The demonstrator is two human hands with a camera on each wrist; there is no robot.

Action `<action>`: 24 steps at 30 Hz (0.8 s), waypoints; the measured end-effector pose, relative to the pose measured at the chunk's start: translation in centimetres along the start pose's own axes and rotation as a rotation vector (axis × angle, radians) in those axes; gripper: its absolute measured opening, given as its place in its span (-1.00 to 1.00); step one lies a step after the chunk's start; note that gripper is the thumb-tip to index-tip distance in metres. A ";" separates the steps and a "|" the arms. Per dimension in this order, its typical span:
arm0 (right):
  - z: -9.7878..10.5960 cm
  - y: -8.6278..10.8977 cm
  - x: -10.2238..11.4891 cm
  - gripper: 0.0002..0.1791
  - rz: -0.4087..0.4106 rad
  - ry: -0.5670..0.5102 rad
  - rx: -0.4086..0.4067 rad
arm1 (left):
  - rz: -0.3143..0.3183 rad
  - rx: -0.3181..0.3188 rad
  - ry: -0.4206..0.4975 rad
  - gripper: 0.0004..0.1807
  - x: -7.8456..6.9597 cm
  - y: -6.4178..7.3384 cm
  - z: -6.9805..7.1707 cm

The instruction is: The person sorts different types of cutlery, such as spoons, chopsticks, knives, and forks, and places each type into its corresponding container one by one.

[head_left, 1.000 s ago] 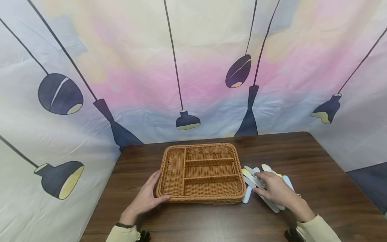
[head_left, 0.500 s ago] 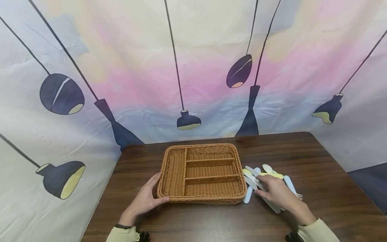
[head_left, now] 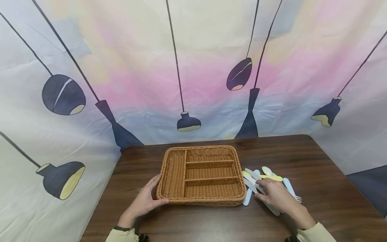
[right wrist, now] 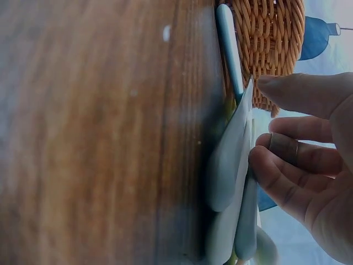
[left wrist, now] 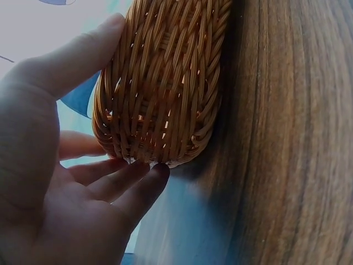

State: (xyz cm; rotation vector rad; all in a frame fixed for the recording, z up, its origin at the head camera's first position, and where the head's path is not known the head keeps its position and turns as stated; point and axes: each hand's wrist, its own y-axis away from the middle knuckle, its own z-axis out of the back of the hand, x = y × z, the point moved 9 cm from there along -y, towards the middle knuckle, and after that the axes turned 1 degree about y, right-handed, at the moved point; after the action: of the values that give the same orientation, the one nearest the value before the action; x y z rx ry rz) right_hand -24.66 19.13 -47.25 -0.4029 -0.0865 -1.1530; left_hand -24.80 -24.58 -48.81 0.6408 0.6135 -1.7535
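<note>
A brown wicker basket (head_left: pixel 208 201) with several compartments and nothing in them sits on the table. My left hand (head_left: pixel 143 198) holds its near left corner, thumb at the front rim and fingers along the left side. Beside the basket's right end lies a pile of plastic cutlery. My right hand (head_left: pixel 276 195) is over that pile with loosely bent fingers, thumb and forefinger apart. In the right wrist view, fingertips are right at the pale knives (right wrist: pixel 229 165). A white spoon (head_left: pixel 266 170), a yellow handle (head_left: pixel 272 177), light-blue handles (head_left: pixel 247 197) and fork tines (head_left: pixel 298 199) show around the hand.
The dark wooden table (head_left: pixel 205 222) runs back to a fabric backdrop (head_left: pixel 205 77) printed with hanging lamps. Its far edge lies close behind the basket. A dark blue shape (head_left: pixel 369 185) shows beyond the table's right edge.
My right hand has shifted slightly, and more of the yellow handle and the fork tines shows beside it. My left hand stays at the basket corner. The head view has tilted a little.
</note>
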 end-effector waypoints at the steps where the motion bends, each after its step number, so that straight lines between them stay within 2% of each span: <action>1: 0.0 0.0 0.1 -0.56 0.005 0.004 0.000 | 0.003 0.004 0.005 0.20 0.0 0.0 0.0; 7: -0.3 0.0 0.1 -0.57 0.014 0.024 0.013 | -0.001 0.005 0.001 0.19 0.0 0.0 0.0; 19: -0.7 -0.1 -0.1 -0.60 -0.024 0.080 0.061 | -0.007 -0.008 0.013 0.19 -0.1 0.1 0.1; 24: -0.8 0.0 0.3 -0.68 0.002 0.118 0.058 | -0.012 -0.012 0.018 0.18 -0.1 0.1 0.1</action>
State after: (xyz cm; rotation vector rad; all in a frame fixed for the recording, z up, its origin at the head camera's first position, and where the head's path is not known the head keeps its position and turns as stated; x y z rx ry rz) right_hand -24.69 18.59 -47.88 -0.2832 -0.0165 -1.1672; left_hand -24.72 -24.62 -48.66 0.6467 0.6410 -1.7561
